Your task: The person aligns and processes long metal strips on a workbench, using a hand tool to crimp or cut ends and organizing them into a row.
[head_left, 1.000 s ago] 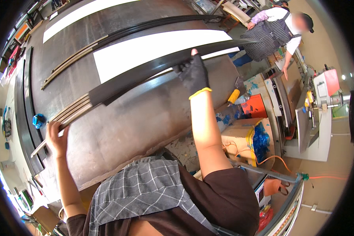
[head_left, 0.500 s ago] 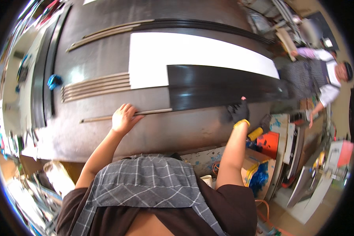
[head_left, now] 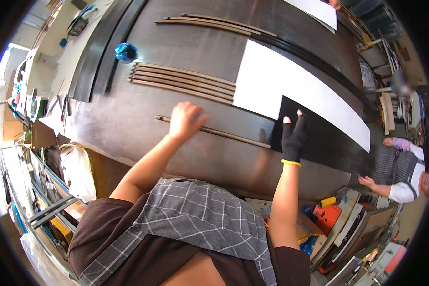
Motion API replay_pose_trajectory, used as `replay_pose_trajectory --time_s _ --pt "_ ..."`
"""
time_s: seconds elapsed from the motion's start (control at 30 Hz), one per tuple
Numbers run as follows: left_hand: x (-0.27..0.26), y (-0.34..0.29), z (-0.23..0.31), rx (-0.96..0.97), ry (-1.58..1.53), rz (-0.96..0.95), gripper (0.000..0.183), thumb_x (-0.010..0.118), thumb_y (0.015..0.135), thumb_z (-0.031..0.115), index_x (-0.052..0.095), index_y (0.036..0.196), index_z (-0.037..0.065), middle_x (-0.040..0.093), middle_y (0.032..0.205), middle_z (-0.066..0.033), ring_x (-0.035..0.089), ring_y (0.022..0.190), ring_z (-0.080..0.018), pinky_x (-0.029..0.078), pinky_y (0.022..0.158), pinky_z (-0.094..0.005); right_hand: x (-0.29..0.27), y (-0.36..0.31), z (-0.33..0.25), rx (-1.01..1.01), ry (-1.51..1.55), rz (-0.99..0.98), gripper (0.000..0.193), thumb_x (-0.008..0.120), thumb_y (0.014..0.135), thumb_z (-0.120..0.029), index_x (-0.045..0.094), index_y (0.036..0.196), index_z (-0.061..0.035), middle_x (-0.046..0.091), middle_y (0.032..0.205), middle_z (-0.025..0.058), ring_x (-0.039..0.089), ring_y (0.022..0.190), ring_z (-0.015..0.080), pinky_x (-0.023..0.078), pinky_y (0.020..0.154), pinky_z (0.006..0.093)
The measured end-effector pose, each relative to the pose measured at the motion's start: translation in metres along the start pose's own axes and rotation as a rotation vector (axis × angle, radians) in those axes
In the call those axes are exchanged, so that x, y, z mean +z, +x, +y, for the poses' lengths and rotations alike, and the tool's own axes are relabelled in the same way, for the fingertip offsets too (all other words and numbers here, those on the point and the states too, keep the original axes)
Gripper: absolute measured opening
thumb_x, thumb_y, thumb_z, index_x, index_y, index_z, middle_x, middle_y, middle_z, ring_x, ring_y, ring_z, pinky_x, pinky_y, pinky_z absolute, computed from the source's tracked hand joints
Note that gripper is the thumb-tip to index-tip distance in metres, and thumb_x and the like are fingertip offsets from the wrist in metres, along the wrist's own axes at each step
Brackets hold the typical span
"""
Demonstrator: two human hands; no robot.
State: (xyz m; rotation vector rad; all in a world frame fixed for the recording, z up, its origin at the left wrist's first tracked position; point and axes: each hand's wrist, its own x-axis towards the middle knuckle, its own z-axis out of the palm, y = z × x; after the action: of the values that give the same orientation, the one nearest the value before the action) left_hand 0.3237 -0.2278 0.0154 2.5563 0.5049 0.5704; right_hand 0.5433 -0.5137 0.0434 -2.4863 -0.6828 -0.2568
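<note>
Here the left hand (head_left: 186, 119) presses down, fingers curled, on a thin wooden strip (head_left: 224, 133) lying flat on the dark tabletop (head_left: 143, 114). The gloved right hand (head_left: 293, 136) rests open on a black panel (head_left: 319, 138) at the strip's far end. Keep even downward pressure; align the strip to the panel edge.

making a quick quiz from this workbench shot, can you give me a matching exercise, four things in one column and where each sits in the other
Things:
1. left hand
2. right hand
3. blue crumpled object
4. white sheet

Places:
A. near the far left of the dark table, by the long dark strips
B. on the single thin strip
C. in a black fingerless glove, on the black sheet
D. lying partly over the black sheet

Pairs: 1-B, 2-C, 3-A, 4-D
</note>
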Motion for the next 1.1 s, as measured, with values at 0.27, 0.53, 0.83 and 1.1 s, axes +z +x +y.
replay_pose_trajectory --time_s 0.27,0.53,0.83,1.1 --pt "-0.085 0.001 -0.257 -0.721 0.077 0.345 0.045 0.069 0.086 0.03 0.062 0.118 0.0 0.067 0.08 -0.0101 0.064 0.065 -0.0169 0.051 0.059 -0.0322 0.122 -0.003 -0.09 -0.03 -0.353 -0.022 0.089 0.057 0.084 -0.054 0.028 0.143 0.0062 0.018 0.153 0.0289 0.012 0.144 0.0435 0.004 0.116 0.0581" --pt "-0.088 0.032 -0.244 -0.961 -0.7 0.336 0.036 0.071 0.087 0.016 0.061 0.113 -0.006 0.067 0.085 -0.0096 0.068 0.066 -0.0161 0.052 0.05 -0.0233 0.134 -0.02 -0.145 0.07 -0.028 -0.101 0.085 0.058 0.086 -0.048 0.026 0.145 0.0034 0.021 0.153 0.0263 0.016 0.143 0.0425 0.01 0.117 0.0526" --pt "-0.155 0.042 -0.245 -0.893 -1.074 0.238 0.015 0.073 0.082 0.011 0.063 0.091 0.003 0.055 0.068 0.0014 0.052 0.054 -0.006 0.04 0.048 -0.0167 0.052 -0.029 -0.074 1.089 1.388 0.404 0.054 0.052 0.095 -0.048 0.051 0.114 0.0019 0.061 0.088 0.0144 0.051 0.063 0.0201 0.044 0.054 0.028" --pt "-0.209 0.039 -0.191 -0.646 -0.893 0.38 0.017 0.072 0.086 0.014 0.067 0.098 0.005 0.057 0.071 0.002 0.049 0.057 -0.0049 0.039 0.054 -0.0183 0.011 -0.002 -0.039 1.045 1.749 0.401 0.061 0.037 0.095 -0.062 0.055 0.125 -0.0126 0.061 0.121 0.0054 0.057 0.1 0.0253 0.049 0.085 0.044"
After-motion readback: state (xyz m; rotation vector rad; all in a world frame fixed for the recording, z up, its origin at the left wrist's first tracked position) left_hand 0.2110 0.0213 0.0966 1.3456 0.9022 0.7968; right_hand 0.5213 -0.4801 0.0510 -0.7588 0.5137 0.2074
